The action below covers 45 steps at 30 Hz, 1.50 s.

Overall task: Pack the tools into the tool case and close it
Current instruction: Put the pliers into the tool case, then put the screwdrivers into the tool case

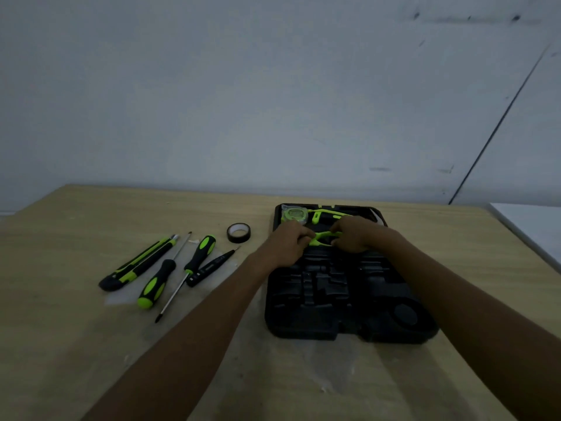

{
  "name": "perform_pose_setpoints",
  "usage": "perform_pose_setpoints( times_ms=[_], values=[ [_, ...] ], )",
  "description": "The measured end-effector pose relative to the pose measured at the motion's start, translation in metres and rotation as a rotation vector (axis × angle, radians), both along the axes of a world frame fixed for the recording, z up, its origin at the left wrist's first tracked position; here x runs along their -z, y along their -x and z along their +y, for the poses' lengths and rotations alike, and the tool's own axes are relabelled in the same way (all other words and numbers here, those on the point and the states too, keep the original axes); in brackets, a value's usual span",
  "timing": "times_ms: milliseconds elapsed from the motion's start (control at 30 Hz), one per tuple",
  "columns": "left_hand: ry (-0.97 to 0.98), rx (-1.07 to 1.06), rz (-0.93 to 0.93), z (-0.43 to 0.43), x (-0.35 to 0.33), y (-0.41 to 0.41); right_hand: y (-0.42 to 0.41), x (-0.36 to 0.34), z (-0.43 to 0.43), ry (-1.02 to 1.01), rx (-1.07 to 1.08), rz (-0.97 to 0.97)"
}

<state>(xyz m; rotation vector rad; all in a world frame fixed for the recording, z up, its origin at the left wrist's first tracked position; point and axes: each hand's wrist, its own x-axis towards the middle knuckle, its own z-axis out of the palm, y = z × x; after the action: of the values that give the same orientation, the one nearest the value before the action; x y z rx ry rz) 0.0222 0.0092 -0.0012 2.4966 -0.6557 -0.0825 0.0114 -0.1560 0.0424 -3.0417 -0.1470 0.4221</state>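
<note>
Case (318,299) open, toward the far right of the bench (91,344). My left hand (285,246) and right hand (356,233) both grip a green-handled tool (321,237) over the case's far half. Knife (138,264) and tape (238,233) lie left of the case.

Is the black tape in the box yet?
Out. The tape roll lies on the table, left of the open tool case.

Dim, underexposed, soft wide-angle view

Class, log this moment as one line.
step: seating green tool in case | left hand: grips tool | right hand: grips tool | on table: knife, screwdrivers, tester, tape
</note>
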Motion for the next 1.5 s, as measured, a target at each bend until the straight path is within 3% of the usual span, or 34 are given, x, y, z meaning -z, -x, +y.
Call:
perform_pose_setpoints(
  times_ms=[200,400,667,900,1200,1500],
  values=[
    [-0.091,-0.016,-0.022,0.027,0.005,0.024,0.013,0.006,0.032,-0.14,-0.009,0.027],
    [0.075,-0.187,-0.053,0.084,-0.004,0.042,0.022,0.005,0.071,-0.231,-0.11,-0.092],
    [0.173,-0.491,-0.02,0.164,-0.014,0.051,0.015,0.015,0.132,-0.349,-0.215,-0.155],
    [0.164,-0.593,0.009,0.205,0.003,0.042,-0.001,0.027,0.183,-0.48,-0.248,-0.162],
    [0.257,-0.57,0.033,0.211,0.019,0.034,-0.02,0.047,0.221,-0.404,-0.228,-0.139],
    [0.276,-0.57,0.018,0.217,0.018,0.032,-0.018,0.058,0.238,-0.353,-0.174,-0.301]
  ],
)
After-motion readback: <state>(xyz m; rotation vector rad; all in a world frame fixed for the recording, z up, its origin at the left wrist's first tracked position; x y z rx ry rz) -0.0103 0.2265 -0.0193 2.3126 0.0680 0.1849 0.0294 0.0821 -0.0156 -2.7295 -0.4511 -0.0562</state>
